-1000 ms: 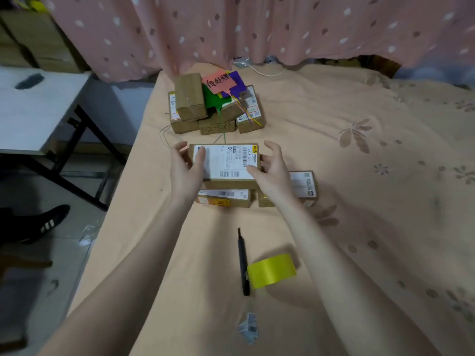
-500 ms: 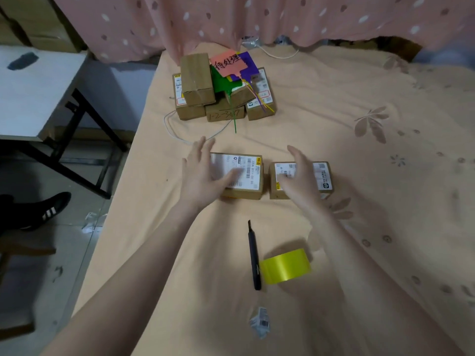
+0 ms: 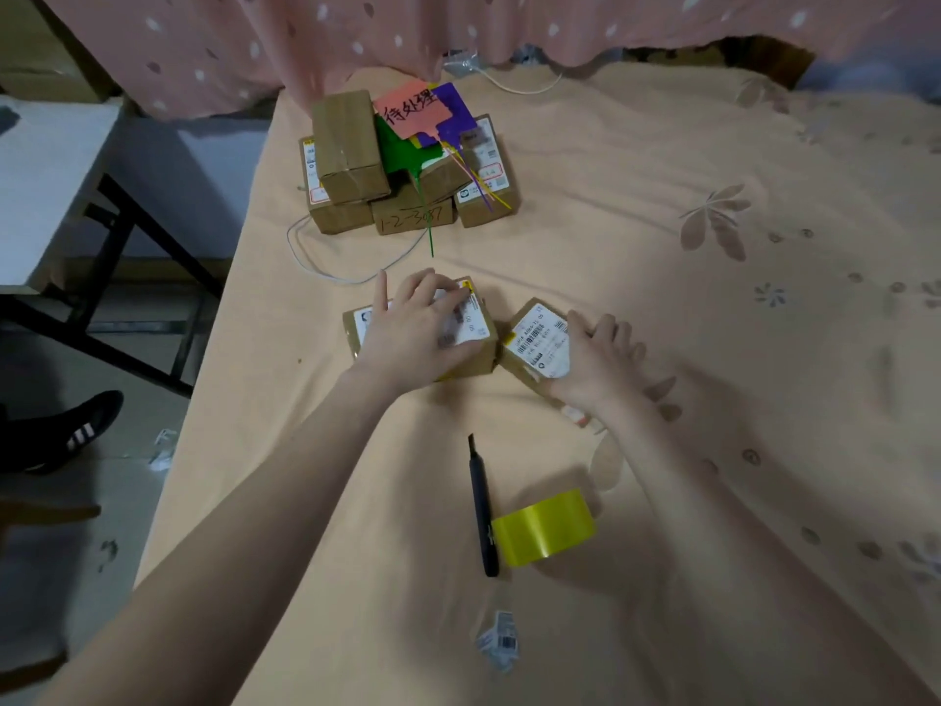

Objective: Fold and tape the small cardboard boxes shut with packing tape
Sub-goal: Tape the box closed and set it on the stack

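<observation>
A peach bedsheet [image 3: 662, 206] printed with pale flowers covers nearly the whole view and serves as the work surface; along its far edge hangs a pink dotted curtain [image 3: 305, 38]; off the sheet's left edge stands a white folding table [image 3: 46, 186] on black legs, with a black striped shoe [image 3: 71, 430] on the floor below it; near the sheet's far-left part sits a stack of sealed boxes [image 3: 351, 160] topped with coloured tags [image 3: 427, 119], a white cable [image 3: 315, 262] looping on the sheet in front of it; toward the middle of the sheet lie two small cardboard boxes side by side, nearly touching; the left box [image 3: 483, 343] lies flat under the left hand [image 3: 412, 333], whose fingers curl over its labelled top while the index finger sticks up free; the right box [image 3: 534, 343] is turned at an angle, and the right hand [image 3: 596, 369] rests on its right part with fingers loosely spread over the label's edge; nearer on the sheet lies a yellow tape roll [image 3: 545, 527] on its side, touching a black pen-like cutter [image 3: 481, 507] just to its left; nearest of all on the sheet sits a crumpled label scrap [image 3: 499, 639].
</observation>
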A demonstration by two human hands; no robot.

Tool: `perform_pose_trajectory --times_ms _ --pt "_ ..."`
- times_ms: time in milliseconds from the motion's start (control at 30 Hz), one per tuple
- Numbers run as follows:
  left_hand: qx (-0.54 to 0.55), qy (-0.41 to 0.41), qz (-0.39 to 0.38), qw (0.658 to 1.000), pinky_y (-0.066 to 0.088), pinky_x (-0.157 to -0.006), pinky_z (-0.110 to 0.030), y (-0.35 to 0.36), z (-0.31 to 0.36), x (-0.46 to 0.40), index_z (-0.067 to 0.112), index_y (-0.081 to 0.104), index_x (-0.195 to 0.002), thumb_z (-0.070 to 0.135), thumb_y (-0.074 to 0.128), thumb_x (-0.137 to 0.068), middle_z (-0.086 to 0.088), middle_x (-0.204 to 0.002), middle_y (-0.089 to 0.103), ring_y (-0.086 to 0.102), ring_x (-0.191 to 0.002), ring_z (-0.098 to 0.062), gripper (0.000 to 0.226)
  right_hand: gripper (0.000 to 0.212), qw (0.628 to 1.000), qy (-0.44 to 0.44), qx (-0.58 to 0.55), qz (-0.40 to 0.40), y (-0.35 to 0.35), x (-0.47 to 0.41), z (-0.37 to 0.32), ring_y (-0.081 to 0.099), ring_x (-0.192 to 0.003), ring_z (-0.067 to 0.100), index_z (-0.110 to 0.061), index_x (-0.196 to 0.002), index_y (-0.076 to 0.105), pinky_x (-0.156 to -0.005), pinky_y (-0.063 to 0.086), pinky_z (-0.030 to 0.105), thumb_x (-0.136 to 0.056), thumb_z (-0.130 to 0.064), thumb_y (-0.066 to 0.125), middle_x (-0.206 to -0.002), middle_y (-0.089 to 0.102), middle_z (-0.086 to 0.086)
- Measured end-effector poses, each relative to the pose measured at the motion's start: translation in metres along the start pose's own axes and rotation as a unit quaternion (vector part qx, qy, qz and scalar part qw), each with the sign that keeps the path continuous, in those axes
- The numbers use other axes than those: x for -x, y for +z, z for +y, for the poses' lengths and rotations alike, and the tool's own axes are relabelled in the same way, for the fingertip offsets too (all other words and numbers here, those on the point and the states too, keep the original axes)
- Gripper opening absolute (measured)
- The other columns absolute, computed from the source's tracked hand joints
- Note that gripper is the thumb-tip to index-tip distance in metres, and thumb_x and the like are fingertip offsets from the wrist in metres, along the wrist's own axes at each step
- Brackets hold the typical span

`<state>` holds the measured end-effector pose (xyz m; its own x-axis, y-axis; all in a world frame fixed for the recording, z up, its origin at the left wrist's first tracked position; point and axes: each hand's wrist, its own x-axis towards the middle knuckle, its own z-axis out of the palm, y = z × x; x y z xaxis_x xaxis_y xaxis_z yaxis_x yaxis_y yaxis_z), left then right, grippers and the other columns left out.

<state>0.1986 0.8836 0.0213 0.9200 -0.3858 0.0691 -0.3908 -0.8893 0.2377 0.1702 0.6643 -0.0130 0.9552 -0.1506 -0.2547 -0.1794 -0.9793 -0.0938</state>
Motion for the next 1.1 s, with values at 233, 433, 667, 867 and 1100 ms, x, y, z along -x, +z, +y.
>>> perform_pose_trajectory --times_ms 233,433,667,867,1100 --pt "-0.044 0.032 -0.083 0.995 0.014 -0.116 -0.046 0.005 -0.006 0.008 0.032 0.015 -0.149 0.033 0.069 -0.078 -0.002 -0.155 0.013 0.013 -0.142 -0.023 0.089 0.082 0.983 0.094 -0.138 0.082 0.010 0.007 -0.027 0.041 -0.110 0.037 -0.011 -0.127 0.036 -0.091 0.035 0.042 -0.070 -0.061 0.069 -0.126 0.035 0.018" --pt "-0.026 0.009 0.003 1.000 0.022 -0.109 -0.033 0.021 -0.008 0.019 0.018 0.034 -0.141 0.026 0.074 -0.077 0.004 -0.156 0.024 0.025 -0.141 -0.020 0.075 0.075 0.988 0.078 -0.124 0.040 0.020 0.015 -0.052 0.028 -0.122 0.038 -0.011 -0.141 0.025 -0.093 0.037 0.041 -0.088 -0.057 0.051 -0.140 0.022 0.017" --pt "-0.089 -0.021 0.040 0.995 0.030 -0.099 -0.043 0.025 0.002 0.029 0.023 0.029 -0.147 0.034 0.070 -0.075 -0.003 -0.153 0.028 0.034 -0.131 -0.027 0.084 0.062 0.988 0.070 -0.137 0.028 0.014 0.019 -0.047 0.027 -0.124 0.037 -0.011 -0.142 0.028 -0.098 0.033 0.042 -0.091 -0.038 0.052 -0.138 0.027 0.017" --pt "0.009 -0.091 0.087 0.992 0.016 -0.111 -0.051 0.017 -0.013 0.044 0.022 0.018 -0.150 0.033 0.076 -0.065 -0.009 -0.156 0.016 0.017 -0.143 -0.027 0.104 0.051 0.969 -0.033 -0.226 0.094 0.001 0.017 -0.061 0.033 -0.125 0.032 -0.008 -0.135 0.043 -0.100 0.025 0.031 -0.085 -0.010 0.052 -0.136 0.039 0.013" --pt "0.511 -0.325 0.021 0.795 0.041 -0.100 -0.019 0.025 -0.031 0.066 0.013 0.004 -0.151 0.015 0.077 -0.078 0.004 -0.139 0.043 0.047 -0.118 0.004 0.103 0.039 0.849 0.020 -0.528 -0.020 -0.006 0.017 -0.085 0.044 -0.121 0.017 -0.019 -0.136 0.045 -0.094 0.029 0.026 -0.099 -0.020 0.031 -0.125 0.056 -0.005"
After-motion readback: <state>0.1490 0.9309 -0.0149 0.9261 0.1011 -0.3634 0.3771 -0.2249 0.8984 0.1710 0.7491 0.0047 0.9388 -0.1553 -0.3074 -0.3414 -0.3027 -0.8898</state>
